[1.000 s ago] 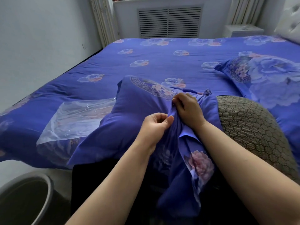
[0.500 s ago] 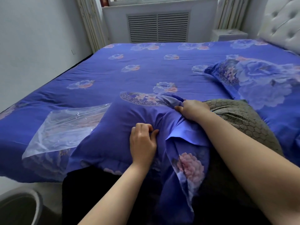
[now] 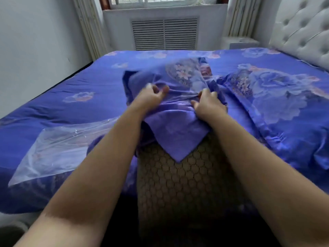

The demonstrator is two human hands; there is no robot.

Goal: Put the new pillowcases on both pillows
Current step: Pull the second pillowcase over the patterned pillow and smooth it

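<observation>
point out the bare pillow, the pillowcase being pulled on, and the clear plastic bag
bare pillow (image 3: 179, 184), head view, on its honeycomb-patterned cover.
pillowcase (image 3: 175, 132), head view, on the plain purple flap between the hands.
clear plastic bag (image 3: 58, 148), head view, on its flat middle, lying on the bed.

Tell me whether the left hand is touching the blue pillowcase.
Touching. The head view shows the left hand with fingers curled into the blue pillowcase, gripping its bunched fabric.

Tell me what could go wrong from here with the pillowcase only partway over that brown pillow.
Most of the brown pillow is bare, and both the left hand and right hand grip bunched pillowcase fabric, so it may twist or snag instead of sliding down. The pillow overhangs the bed edge toward the person and might slip off. The clear plastic bag nearby could get dragged along.
</observation>
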